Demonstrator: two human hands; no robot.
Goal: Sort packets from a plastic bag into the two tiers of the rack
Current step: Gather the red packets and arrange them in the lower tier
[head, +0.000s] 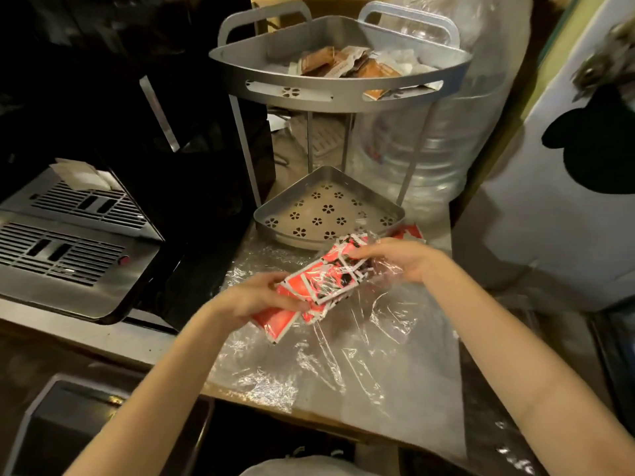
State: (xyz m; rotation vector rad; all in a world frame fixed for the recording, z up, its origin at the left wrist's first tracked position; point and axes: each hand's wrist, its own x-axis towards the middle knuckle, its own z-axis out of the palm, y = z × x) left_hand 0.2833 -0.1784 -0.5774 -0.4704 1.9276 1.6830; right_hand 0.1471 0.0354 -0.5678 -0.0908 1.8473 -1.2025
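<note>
A bundle of red packets with white borders hangs over the counter between both hands. My left hand grips its near end. My right hand holds the far end through the clear plastic bag, which lies crumpled on the counter beneath. Just behind stands the grey two-tier corner rack. Its upper tier holds brown and white packets. Its lower tier, a perforated tray, shows no packets.
A coffee machine with a slotted drip tray fills the left. A large water bottle wrapped in plastic stands behind the rack on the right. A pale cabinet stands at the right edge. One red packet lies beside the lower tier.
</note>
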